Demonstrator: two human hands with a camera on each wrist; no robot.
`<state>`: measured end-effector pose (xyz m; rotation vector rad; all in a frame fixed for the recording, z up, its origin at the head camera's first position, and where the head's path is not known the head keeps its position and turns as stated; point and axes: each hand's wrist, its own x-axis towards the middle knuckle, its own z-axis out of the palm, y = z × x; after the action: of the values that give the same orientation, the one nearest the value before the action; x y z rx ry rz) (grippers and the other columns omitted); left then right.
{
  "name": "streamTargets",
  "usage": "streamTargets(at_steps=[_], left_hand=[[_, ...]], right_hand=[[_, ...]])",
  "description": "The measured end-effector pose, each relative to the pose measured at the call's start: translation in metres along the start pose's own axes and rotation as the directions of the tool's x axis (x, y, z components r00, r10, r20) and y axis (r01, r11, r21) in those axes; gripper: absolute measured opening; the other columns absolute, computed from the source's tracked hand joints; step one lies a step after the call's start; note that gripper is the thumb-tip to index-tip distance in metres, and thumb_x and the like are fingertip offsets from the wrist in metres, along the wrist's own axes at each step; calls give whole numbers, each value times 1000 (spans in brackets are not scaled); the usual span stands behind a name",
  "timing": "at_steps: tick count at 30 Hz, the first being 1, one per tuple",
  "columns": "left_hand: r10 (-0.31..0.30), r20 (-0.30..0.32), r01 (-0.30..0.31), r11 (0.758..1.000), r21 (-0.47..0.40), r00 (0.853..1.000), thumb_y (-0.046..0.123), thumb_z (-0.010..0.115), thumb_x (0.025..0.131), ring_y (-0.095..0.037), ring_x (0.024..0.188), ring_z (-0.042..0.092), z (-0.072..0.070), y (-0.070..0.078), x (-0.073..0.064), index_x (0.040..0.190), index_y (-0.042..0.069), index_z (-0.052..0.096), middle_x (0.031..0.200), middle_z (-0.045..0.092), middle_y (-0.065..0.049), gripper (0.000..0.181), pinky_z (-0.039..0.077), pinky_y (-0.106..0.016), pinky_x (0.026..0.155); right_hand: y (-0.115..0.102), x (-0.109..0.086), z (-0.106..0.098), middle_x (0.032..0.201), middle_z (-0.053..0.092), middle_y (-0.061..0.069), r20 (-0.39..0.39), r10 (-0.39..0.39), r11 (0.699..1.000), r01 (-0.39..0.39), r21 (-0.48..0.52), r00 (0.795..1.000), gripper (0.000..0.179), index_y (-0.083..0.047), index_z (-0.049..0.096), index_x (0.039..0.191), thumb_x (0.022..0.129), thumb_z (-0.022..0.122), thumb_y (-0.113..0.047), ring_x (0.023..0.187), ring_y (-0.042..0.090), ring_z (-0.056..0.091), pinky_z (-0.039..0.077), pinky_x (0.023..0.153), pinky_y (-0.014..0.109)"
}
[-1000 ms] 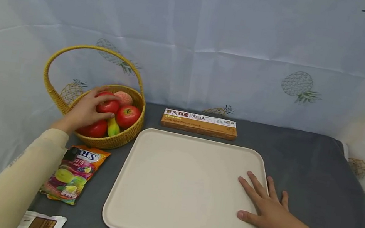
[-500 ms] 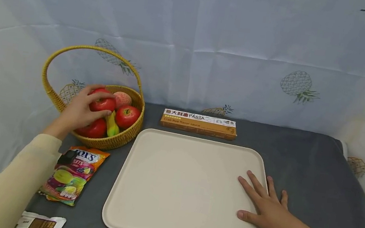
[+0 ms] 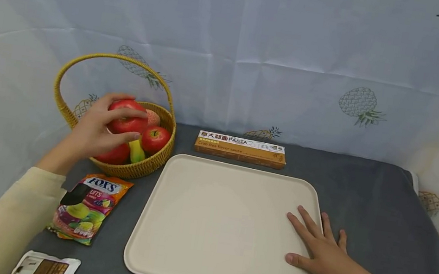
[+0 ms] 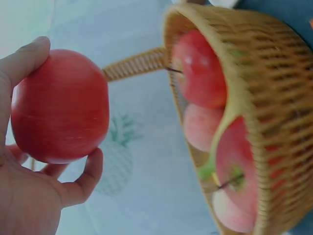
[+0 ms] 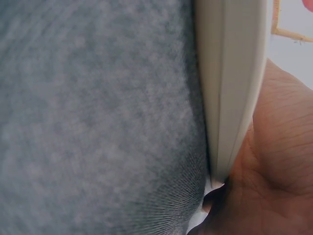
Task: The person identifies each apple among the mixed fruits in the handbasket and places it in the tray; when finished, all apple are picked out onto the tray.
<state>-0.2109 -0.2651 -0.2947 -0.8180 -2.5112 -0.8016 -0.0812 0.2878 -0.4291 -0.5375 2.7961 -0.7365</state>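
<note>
My left hand grips a red apple, thumb on one side and curled fingers on the other. In the left wrist view the apple is lifted out beside the yellow wicker basket. Inside that basket lie more red apples, a pinkish peach-like fruit and a yellow-green banana. With fingers spread, my right hand rests over the right edge of the beige tray. The right wrist view shows the tray's rim beside the palm.
A pasta box lies behind the tray. Left of the tray are a FOX'S candy bag and, nearer, a white and brown packet. The basket's tall handle arches above the left hand. A pineapple-print curtain hangs behind.
The left hand has raised the red apple up from among the fruit in the basket, its wrist drawing left and slightly lower. The right hand stays still on the tray.
</note>
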Motion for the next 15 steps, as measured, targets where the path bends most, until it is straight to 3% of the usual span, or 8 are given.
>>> streamTargets(at_steps=[6, 15], left_hand=[[87, 8, -87, 996, 8, 996, 6, 89, 77, -33, 131, 42, 1, 19, 1, 124, 20, 73, 149, 45, -12, 52, 50, -48, 83], [140, 75, -137, 989, -48, 987, 10, 90, 76, -33, 132, 41, 22, 42, -6, 121, 25, 73, 145, 48, -10, 50, 55, -55, 82]], right_hand=[[2, 0, 1, 170, 4, 5, -4, 2, 1000, -2, -3, 1000, 88, -32, 24, 163, 91, 70, -54, 143, 64, -10, -9, 89, 89], [1, 1, 1, 170, 5, 5, -7, -1, 1000, 1, -10, 1000, 88, -32, 25, 162, 90, 70, -55, 142, 65, -8, -7, 89, 90]])
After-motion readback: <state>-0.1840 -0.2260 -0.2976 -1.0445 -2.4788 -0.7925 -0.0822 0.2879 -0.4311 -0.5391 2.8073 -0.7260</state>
